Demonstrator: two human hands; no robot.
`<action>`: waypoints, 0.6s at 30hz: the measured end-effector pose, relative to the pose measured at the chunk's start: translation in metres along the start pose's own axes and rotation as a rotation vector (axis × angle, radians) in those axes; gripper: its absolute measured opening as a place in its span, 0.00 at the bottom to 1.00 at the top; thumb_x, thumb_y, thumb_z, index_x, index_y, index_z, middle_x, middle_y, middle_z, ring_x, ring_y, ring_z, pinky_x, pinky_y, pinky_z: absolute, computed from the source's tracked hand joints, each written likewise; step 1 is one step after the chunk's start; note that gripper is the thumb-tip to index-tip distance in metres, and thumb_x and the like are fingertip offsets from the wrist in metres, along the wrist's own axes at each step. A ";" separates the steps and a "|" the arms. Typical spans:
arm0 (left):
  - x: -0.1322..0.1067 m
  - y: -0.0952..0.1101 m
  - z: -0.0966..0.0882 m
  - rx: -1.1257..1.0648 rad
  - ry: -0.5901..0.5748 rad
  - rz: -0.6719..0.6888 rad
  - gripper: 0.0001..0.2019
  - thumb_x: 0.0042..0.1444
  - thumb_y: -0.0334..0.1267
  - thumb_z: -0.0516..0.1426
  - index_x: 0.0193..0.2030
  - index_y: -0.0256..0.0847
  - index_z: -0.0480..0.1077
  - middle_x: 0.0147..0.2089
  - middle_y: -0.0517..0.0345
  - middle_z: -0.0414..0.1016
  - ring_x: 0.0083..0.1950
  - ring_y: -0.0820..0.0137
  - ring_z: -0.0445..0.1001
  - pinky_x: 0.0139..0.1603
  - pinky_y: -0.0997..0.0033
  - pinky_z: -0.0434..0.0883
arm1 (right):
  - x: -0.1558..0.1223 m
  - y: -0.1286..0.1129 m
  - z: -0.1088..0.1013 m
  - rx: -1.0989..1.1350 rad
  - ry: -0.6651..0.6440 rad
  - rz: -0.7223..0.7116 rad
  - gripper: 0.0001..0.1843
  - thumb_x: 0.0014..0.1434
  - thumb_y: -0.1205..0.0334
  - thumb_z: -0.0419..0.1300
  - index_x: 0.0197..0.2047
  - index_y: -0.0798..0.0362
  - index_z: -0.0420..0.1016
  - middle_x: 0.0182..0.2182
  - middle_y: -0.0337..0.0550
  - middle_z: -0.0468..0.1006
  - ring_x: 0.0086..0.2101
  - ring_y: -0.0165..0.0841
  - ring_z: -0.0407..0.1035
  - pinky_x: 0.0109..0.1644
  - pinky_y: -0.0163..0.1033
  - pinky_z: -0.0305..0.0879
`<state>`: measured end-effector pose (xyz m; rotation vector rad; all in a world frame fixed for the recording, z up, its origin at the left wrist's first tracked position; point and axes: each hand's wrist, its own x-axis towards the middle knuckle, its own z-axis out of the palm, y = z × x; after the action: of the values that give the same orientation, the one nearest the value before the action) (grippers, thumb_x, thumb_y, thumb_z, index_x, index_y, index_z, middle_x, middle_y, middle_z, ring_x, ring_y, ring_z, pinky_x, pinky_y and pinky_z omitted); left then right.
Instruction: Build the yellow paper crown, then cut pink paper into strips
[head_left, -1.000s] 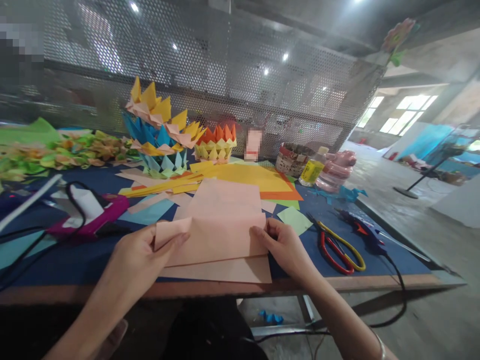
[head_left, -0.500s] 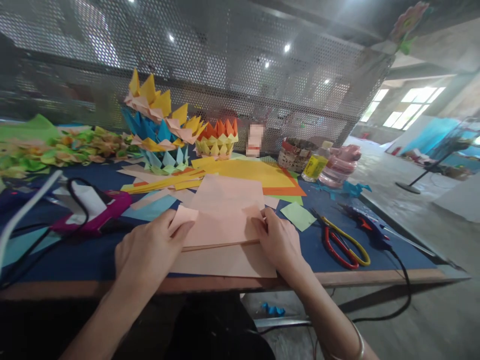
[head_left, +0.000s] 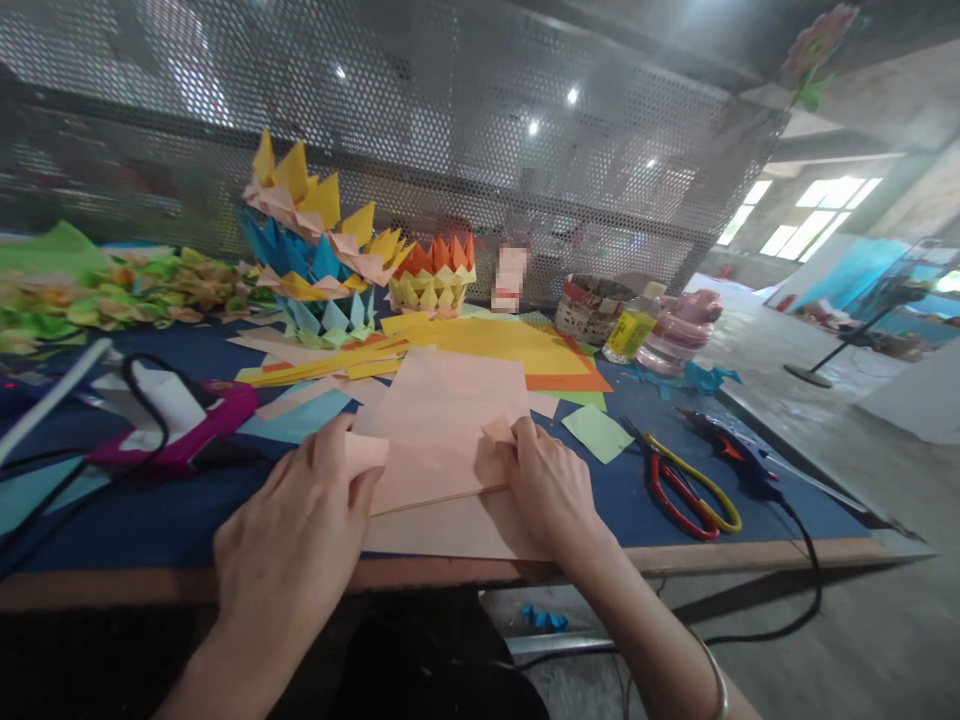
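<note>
Several pale pink sheets of paper (head_left: 442, 440) lie layered at the near middle of the table. My left hand (head_left: 304, 510) is closed on the left edge of the upper pink paper, where a flap curls over toward the fingers. At the right edge my right hand (head_left: 551, 485) pinches the same paper, and a small corner is turned up by its fingertips. Under the upper paper, another pink sheet (head_left: 457, 530) reaches to the table's front edge. The undersides of the fingers are hidden.
Red-and-yellow-handled scissors (head_left: 686, 490) and a dark glue gun (head_left: 739, 450) lie to the right. A magenta device (head_left: 180, 430) with cords sits left. Behind stand a folded-paper crown-like piece (head_left: 322, 250), a smaller one (head_left: 433, 275), yellow sheets (head_left: 502, 345) and a bottle (head_left: 634, 325).
My left hand has moved slightly left and nearer, tilting the paper's near edge. The right hand has shifted slightly left, still at the right edge.
</note>
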<state>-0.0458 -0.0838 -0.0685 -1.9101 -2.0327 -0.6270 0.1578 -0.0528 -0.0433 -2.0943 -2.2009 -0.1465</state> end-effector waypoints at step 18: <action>-0.039 0.015 0.027 -0.129 -0.005 0.701 0.35 0.64 0.58 0.48 0.70 0.37 0.52 0.70 0.51 0.58 0.68 0.53 0.59 0.65 0.43 0.49 | -0.001 0.001 0.004 -0.005 0.044 -0.017 0.07 0.69 0.64 0.48 0.42 0.53 0.66 0.36 0.45 0.79 0.37 0.39 0.76 0.29 0.38 0.50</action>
<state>-0.0251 -0.1042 -0.1089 -2.4840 -1.1953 -0.5654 0.1590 -0.0535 -0.0473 -2.0548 -2.1965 -0.1975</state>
